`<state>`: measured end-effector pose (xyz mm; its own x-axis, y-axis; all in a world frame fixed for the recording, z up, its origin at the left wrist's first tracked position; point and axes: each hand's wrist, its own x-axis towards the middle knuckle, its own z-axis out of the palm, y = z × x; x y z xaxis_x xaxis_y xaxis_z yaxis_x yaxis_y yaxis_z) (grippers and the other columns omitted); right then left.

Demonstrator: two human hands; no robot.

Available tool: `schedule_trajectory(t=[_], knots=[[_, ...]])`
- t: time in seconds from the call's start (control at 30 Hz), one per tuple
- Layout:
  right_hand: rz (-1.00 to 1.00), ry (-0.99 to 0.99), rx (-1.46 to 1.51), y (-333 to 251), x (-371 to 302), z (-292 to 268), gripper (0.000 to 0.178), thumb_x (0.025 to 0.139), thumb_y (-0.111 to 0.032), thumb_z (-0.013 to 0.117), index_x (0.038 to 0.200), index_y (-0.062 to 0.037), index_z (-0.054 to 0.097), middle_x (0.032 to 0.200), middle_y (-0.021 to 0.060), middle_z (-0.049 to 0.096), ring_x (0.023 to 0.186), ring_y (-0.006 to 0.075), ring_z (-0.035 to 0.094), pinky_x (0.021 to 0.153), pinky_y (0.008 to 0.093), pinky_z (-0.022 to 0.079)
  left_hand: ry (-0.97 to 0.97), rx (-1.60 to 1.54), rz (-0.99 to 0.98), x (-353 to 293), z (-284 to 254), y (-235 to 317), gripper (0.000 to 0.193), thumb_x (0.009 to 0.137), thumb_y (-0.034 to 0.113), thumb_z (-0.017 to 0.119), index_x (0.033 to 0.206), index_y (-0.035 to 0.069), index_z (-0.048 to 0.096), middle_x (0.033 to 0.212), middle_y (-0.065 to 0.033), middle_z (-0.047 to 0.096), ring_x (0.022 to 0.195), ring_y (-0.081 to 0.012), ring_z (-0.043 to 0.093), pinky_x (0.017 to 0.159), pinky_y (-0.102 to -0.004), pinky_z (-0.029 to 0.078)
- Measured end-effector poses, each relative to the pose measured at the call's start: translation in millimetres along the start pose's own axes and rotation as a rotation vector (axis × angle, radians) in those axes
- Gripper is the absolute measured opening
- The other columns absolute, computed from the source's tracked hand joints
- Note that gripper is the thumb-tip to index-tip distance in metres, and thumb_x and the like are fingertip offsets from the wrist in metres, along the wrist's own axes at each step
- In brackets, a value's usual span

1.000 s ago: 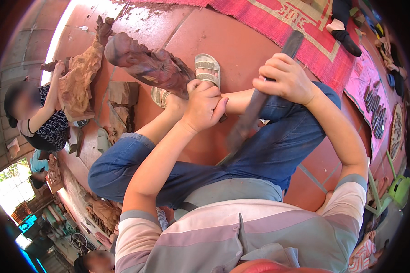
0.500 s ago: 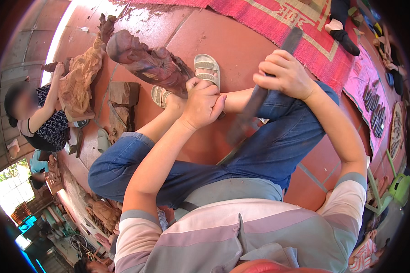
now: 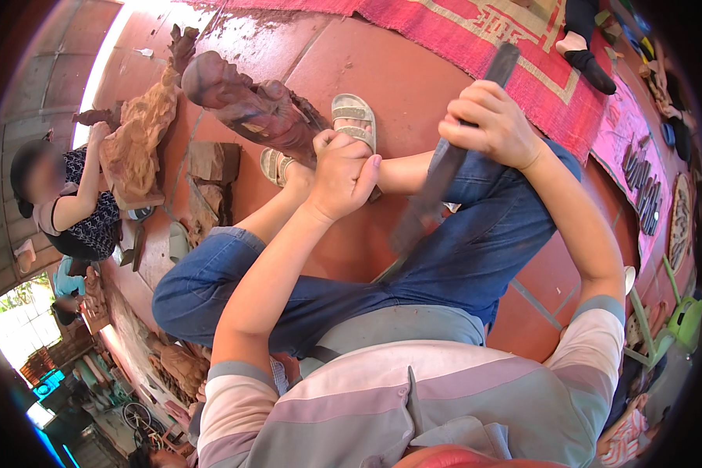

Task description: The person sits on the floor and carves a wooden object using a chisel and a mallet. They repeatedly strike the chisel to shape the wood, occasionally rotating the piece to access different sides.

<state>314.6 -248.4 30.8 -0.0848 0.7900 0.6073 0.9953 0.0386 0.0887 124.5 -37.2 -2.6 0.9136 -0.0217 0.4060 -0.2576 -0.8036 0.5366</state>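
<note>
A dark reddish-brown carved wooden figure (image 3: 269, 113) with a smooth rounded head leans across the floor between my feet. At its lower end, my left hand (image 3: 345, 175) is closed in a fist, thumb on top. What it grips is mostly hidden; only a small dark end shows beside the wrist. My right hand (image 3: 487, 125) is wrapped round the middle of a long dark wooden bat (image 3: 437, 187). One end of the bat points up past my fingers, and the wider end hangs over my right thigh, apart from the left hand.
Wood blocks (image 3: 210, 164) stand to the left of my feet. Further left, a person (image 3: 78, 199) holds a pale rough carving (image 3: 140, 132). A red woven mat (image 3: 444, 47) lies ahead. On a pink cloth (image 3: 620, 148) at right lie several dark tools (image 3: 642, 187), near a green chair (image 3: 682, 324).
The bat has steadied from a blur, its wide end slightly lower. My left fist has shifted slightly, and the carved figure stays nearly in place.
</note>
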Motion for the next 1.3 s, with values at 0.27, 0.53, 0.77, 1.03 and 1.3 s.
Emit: schedule_trajectory(t=[0.27, 0.53, 0.77, 1.03, 1.3], knots=[[-0.008, -0.002, 0.030, 1.5, 2.3, -3.7, 0.017, 0.071, -0.018, 0.061, 0.088, -0.0194, 0.062, 0.085, -0.0030, 0.054, 0.085, 0.0149, 0.056, 0.083, 0.0308, 0.043, 0.027, 0.005, 0.016, 0.5, 1.5, -0.7, 0.023, 0.082, 0.013, 0.059, 0.060, 0.006, 0.060, 0.066, -0.0007, 0.057, 0.071, -0.0187, 0.053, 0.085, -0.0400, 0.032], [-0.016, 0.010, 0.055, 3.3, 2.0, -4.3, 0.013, 0.073, -0.016, 0.060, 0.086, -0.0181, 0.062, 0.085, -0.0027, 0.055, 0.084, 0.0157, 0.056, 0.082, 0.0320, 0.045, 0.023, 0.005, 0.000, 5.1, -4.1, 1.4, 0.025, 0.081, 0.013, 0.058, 0.058, 0.006, 0.059, 0.064, -0.0007, 0.057, 0.069, -0.0186, 0.051, 0.082, -0.0383, 0.032], [0.029, 0.007, 0.078, 4.3, 0.4, -4.7, 0.015, 0.071, -0.014, 0.061, 0.086, -0.0160, 0.061, 0.085, -0.0005, 0.055, 0.085, 0.0182, 0.057, 0.082, 0.0339, 0.046, 0.056, -0.011, 0.000, 5.5, -1.9, 0.9, 0.023, 0.080, 0.012, 0.060, 0.058, 0.007, 0.059, 0.064, 0.0001, 0.056, 0.069, -0.0185, 0.051, 0.081, -0.0378, 0.032], [0.049, -0.003, 0.079, 4.9, -2.9, -4.4, 0.017, 0.069, -0.012, 0.061, 0.086, -0.0162, 0.061, 0.086, -0.0020, 0.056, 0.087, 0.0168, 0.057, 0.081, 0.0328, 0.045, 0.060, -0.005, -0.007, 7.1, -2.9, 1.6, 0.023, 0.082, 0.012, 0.058, 0.059, 0.007, 0.058, 0.066, 0.0000, 0.057, 0.071, -0.0185, 0.052, 0.081, -0.0381, 0.032], [0.084, -0.010, 0.062, 2.2, -4.4, -6.7, 0.016, 0.071, -0.013, 0.063, 0.086, -0.0167, 0.063, 0.084, -0.0021, 0.056, 0.086, 0.0165, 0.057, 0.083, 0.0326, 0.045, 0.113, -0.041, -0.072, 11.7, -3.5, 16.7, 0.036, 0.090, 0.011, 0.048, 0.055, 0.008, 0.055, 0.064, -0.0018, 0.054, 0.069, -0.0201, 0.049, 0.078, -0.0350, 0.034]])
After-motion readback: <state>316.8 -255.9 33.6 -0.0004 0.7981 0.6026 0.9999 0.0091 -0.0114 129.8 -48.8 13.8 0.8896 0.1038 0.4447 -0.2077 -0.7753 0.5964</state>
